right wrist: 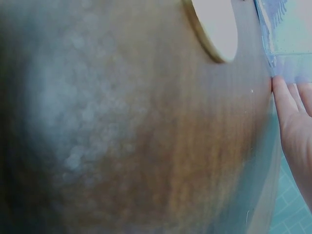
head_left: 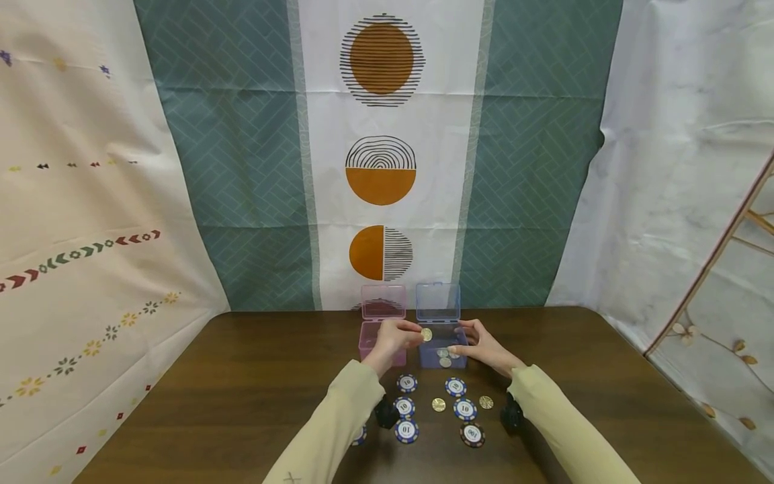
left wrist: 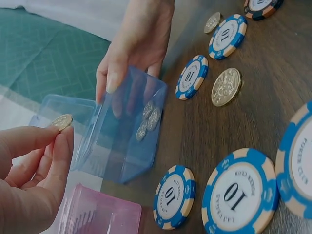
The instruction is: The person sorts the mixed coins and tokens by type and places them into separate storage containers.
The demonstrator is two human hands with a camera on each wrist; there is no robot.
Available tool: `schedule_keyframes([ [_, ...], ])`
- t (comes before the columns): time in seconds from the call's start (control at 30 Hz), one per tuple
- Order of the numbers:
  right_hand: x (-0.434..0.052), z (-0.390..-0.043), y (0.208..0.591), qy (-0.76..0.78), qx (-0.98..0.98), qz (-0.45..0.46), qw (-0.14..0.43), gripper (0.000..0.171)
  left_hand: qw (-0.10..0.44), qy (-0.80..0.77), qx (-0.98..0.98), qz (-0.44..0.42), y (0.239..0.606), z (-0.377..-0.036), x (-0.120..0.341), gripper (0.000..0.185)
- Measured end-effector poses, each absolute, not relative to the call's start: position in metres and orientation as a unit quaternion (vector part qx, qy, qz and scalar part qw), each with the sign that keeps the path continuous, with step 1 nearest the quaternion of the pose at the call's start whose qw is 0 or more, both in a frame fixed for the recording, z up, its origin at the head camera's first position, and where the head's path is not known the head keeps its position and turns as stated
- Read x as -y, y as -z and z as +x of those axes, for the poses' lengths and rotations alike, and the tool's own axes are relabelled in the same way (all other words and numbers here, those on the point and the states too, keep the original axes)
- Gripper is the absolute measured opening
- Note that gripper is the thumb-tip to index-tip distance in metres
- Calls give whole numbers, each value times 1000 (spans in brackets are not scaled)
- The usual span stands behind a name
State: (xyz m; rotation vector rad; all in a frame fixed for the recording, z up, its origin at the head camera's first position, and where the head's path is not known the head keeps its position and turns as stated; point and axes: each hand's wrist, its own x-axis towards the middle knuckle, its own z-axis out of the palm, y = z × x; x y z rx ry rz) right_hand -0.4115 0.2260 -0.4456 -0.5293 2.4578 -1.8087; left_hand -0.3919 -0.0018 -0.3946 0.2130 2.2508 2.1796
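- dark wood table point(head_left: 242, 390) fills my view, with patterned cloth hung behind it.
- my left hand point(head_left: 393, 339) pinches a gold coin point(head_left: 426, 334) between thumb and fingertips, above the blue box point(head_left: 443, 353), near its left wall.
- in the left wrist view the gold coin point(left wrist: 62, 122) lies close to flat, its face turned up; it is round, so i see no long axis, and its edge points toward the blue box point(left wrist: 127, 141).
- my right hand point(head_left: 484, 346) grips the blue box at its right side, fingers curled over the rim; the box is tilted in the left wrist view.
- a few silver coins point(left wrist: 148, 119) lie inside the blue box.
- a pink box point(head_left: 377, 339) stands just left of the blue box, both lids open and upright.
- nearer me than the blue box lie blue poker chips point(head_left: 464, 409), a dark chip point(head_left: 472, 434) and two more gold coins point(head_left: 438, 405).
- nothing lies between the gold coin and the blue box's opening.
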Motion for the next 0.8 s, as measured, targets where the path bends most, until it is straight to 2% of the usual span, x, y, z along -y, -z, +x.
schedule_keyframes([
  [0.2,-226,-409,443,583,-795,-167,27,63,2,-694,-718,54,395,-394,-4,12],
  [0.47,-219,-392,420,589,-788,-175,44,66,1,-689,-723,50,394,-393,-8,12],
  [0.8,-226,-407,439,584,-792,-170,42,67,0,-692,-720,58,391,-393,-7,15],
])
